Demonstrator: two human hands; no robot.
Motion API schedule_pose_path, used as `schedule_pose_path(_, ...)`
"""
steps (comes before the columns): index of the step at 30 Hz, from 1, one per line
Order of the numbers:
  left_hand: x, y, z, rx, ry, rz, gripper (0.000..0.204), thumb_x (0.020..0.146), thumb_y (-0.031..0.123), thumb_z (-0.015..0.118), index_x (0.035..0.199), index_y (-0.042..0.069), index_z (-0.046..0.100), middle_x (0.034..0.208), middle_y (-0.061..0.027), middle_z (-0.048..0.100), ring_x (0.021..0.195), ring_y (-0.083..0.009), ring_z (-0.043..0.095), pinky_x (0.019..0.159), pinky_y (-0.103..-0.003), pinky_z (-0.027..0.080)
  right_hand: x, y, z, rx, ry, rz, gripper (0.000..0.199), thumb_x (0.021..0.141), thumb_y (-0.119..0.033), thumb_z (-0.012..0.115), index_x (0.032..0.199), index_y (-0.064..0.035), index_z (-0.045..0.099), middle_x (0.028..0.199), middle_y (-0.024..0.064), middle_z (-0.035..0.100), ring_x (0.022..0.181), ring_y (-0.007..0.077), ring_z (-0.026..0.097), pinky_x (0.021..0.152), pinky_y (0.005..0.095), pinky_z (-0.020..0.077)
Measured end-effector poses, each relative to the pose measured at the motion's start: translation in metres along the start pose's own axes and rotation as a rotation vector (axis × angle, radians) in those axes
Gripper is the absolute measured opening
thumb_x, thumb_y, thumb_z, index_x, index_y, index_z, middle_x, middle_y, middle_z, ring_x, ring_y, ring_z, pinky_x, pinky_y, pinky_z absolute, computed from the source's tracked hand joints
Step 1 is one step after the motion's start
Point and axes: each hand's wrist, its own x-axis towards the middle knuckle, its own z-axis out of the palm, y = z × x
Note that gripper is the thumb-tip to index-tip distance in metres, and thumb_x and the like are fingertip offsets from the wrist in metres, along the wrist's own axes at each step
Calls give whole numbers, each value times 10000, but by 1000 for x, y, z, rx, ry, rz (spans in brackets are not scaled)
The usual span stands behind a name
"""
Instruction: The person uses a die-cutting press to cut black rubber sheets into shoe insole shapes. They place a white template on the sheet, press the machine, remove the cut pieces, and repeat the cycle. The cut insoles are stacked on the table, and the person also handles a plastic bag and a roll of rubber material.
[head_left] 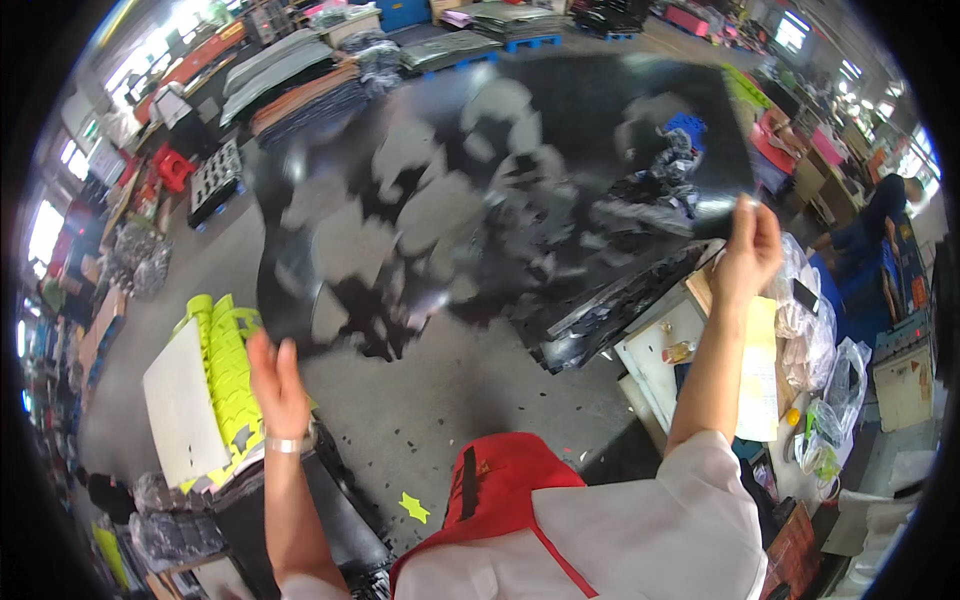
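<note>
Holey black sheet (585, 110) up in the air, not set down yet

Shapes look already cut out of it, so I'd guess just the handling is left. It spans beyond and between both hands: right hand (748, 255) has thumb and fingers pinching its edge; left hand (282, 395) has thumb and fingers slightly apart at the near corner, can't tell if gripping. Yellow-green foam (228, 350) sits just left of those fingers.

Wide downward head-height view

On the grey floor (450, 385) we note a yellow-green star-shaped scrap (414, 507) and, toward the floor's far edge, blue pallets (533, 43).
</note>
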Motion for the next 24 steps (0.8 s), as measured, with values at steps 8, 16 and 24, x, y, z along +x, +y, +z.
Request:
schedule_pose_path(8,64,-75,240,13,-434,-268,361,951,275,568,1218,34,547,1100,-170,642,998,-306,626,904,-375,477,-134,153,-91,-906,-291,42,170,949,-76,515,804,10,539,694,165,531,618,262,502,579,358,435)
schedule_pose_path(16,-264,-273,26,270,-728,-1177,230,911,204,522,1063,63,620,983,-154,618,860,-326,599,763,-415,510,-381,174,-96,-765,-1926,482,341,859,-318,594,1115,-95,621,1080,183,655,1004,391,621,856,477,500)
schedule_pose_path(24,-583,-257,-183,-728,1354,-1792,157,916,229,487,826,142,582,754,-36,570,654,-186,565,532,-340,478,-410,159,76,-742,-1929,346,338,880,-282,591,1149,-80,623,1017,182,683,958,383,642,827,460,513)
